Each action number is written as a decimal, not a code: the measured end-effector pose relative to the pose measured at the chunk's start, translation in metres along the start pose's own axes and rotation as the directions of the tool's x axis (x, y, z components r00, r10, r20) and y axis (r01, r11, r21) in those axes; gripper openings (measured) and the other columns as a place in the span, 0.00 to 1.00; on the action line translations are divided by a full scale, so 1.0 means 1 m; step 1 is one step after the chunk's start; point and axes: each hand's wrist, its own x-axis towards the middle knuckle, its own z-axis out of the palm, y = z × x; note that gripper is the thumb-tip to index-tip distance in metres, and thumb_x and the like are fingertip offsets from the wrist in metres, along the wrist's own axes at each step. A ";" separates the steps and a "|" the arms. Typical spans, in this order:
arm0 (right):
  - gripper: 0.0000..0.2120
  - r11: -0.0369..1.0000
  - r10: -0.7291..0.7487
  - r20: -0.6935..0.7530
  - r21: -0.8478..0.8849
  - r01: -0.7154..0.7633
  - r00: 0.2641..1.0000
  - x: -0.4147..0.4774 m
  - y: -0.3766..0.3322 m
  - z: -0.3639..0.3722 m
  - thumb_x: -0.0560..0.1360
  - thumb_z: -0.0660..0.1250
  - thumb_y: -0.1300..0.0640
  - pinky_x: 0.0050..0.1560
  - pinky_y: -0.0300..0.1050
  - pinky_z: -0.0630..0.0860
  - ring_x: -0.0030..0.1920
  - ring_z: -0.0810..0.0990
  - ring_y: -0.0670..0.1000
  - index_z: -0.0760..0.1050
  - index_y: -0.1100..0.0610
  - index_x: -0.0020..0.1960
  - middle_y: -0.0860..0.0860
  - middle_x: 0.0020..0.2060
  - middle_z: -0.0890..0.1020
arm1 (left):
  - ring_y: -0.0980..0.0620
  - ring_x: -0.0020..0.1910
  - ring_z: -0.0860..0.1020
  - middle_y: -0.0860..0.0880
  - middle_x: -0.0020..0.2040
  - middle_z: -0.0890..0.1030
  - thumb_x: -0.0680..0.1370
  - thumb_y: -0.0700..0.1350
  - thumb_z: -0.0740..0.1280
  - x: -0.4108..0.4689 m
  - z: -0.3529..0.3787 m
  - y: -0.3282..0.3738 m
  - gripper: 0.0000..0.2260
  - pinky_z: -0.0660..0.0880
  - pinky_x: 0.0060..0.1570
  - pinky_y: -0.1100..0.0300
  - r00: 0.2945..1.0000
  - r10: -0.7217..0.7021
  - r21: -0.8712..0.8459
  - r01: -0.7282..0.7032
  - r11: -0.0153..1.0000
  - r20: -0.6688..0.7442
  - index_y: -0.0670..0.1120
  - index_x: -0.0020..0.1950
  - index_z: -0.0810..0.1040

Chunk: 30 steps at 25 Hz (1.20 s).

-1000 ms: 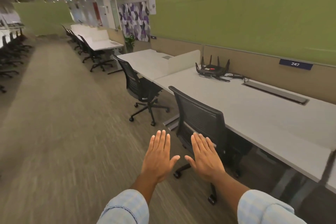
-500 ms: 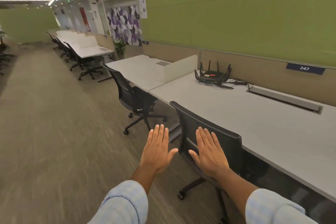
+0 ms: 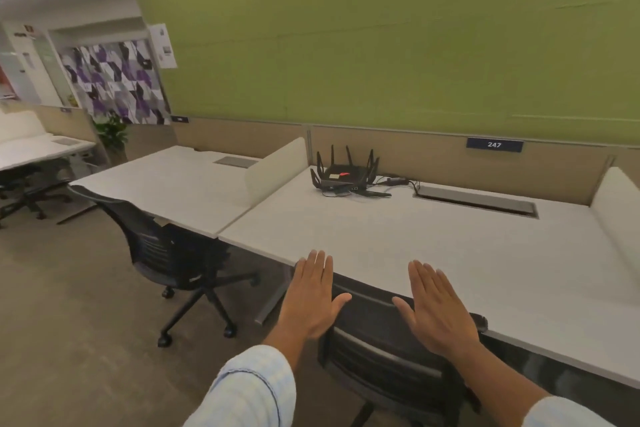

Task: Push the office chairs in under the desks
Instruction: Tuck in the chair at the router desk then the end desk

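Observation:
A black mesh office chair (image 3: 377, 354) stands right in front of me, its backrest top close against the edge of the white desk (image 3: 433, 246). My left hand (image 3: 311, 298) is flat and open over the left end of the backrest. My right hand (image 3: 436, 308) is flat and open over the right end. Whether the palms touch the backrest I cannot tell. A second black chair (image 3: 166, 253) stands to the left, its seat partly under the neighbouring white desk (image 3: 173, 187), its wheeled base out on the carpet.
A black router (image 3: 343, 173) with antennas and cables sits at the back of the near desk, beside a cable tray (image 3: 478, 201). White dividers (image 3: 277, 166) separate the desks. More desks and chairs (image 3: 31, 191) stand at far left. Open carpet lies to my left.
I have turned and stepped up to face the desk. Both hands moved apart over the near chair's backrest, and the chair now sits closer to the desk edge.

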 end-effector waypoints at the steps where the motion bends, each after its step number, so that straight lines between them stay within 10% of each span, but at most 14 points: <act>1: 0.43 0.999 0.035 0.021 -0.008 -0.034 0.999 0.002 -0.003 -0.002 0.85 0.39 0.29 0.77 0.49 0.25 0.86 0.38 0.54 0.42 0.58 0.88 0.56 0.88 0.45 | 0.40 0.87 0.36 0.40 0.88 0.39 0.72 0.75 0.22 0.011 0.001 -0.008 0.53 0.36 0.85 0.43 0.999 0.031 -0.012 -0.031 0.999 0.012 0.42 0.88 0.39; 5: 0.42 0.993 0.106 -0.009 -0.047 -0.107 0.994 0.003 -0.008 -0.005 0.84 0.39 0.29 0.84 0.52 0.46 0.81 0.68 0.56 0.66 0.57 0.83 0.55 0.80 0.72 | 0.41 0.88 0.48 0.42 0.89 0.52 0.80 0.74 0.36 0.049 0.012 -0.033 0.47 0.42 0.86 0.43 0.978 0.145 -0.111 -0.129 0.985 0.151 0.45 0.89 0.52; 8: 0.45 0.981 0.148 -0.027 -0.119 -0.150 0.989 0.007 -0.007 -0.006 0.81 0.31 0.27 0.82 0.53 0.63 0.60 0.82 0.51 0.81 0.51 0.61 0.49 0.58 0.85 | 0.43 0.86 0.59 0.46 0.86 0.64 0.82 0.75 0.42 0.069 0.024 -0.045 0.42 0.47 0.86 0.44 0.959 0.248 -0.193 -0.219 0.956 0.139 0.49 0.86 0.62; 15: 0.40 0.977 0.165 -0.060 -0.124 -0.172 0.984 0.022 -0.006 -0.013 0.81 0.32 0.27 0.44 0.47 0.68 0.34 0.74 0.49 0.71 0.50 0.36 0.46 0.31 0.76 | 0.45 0.78 0.70 0.47 0.78 0.75 0.80 0.78 0.37 0.087 0.036 -0.047 0.46 0.59 0.83 0.42 0.959 0.284 -0.181 -0.275 0.944 0.020 0.50 0.80 0.71; 30: 0.44 0.968 0.229 0.002 -0.101 -0.228 0.973 0.039 0.012 0.004 0.79 0.30 0.25 0.46 0.52 0.78 0.36 0.76 0.50 0.76 0.51 0.41 0.48 0.35 0.79 | 0.43 0.77 0.71 0.46 0.77 0.76 0.74 0.79 0.28 0.113 0.047 -0.041 0.54 0.59 0.82 0.41 0.949 0.316 -0.143 -0.312 0.939 0.006 0.49 0.79 0.72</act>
